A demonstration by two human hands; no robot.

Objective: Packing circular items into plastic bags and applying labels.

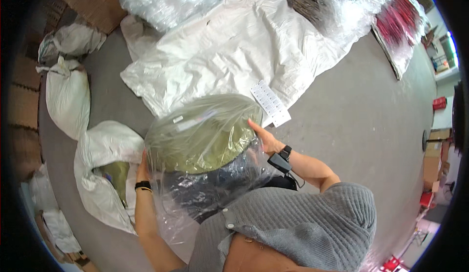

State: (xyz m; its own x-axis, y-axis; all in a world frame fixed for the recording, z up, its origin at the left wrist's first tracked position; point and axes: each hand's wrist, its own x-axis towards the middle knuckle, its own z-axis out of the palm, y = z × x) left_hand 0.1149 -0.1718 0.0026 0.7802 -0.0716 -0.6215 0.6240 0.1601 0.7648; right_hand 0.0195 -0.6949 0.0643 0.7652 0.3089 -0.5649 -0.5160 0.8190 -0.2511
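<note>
A round olive-green item wrapped in a clear plastic bag (pixel 202 132) is held in front of me, above the grey floor. My left hand (pixel 143 167) grips its left edge; a black band sits on that wrist. My right hand (pixel 264 137) presses against its right edge, with a dark watch and a small black device at the wrist. Loose clear plastic (pixel 195 194) hangs below the bundle over my lap.
A white sack (pixel 100 174) at my left lies open with more green material inside. A large white woven sheet (pixel 234 47) covers the floor ahead, with a white label sheet (pixel 270 103) on it. Tied white sacks (pixel 68 96) lie left; plastic-wrapped red goods (pixel 400 22) right.
</note>
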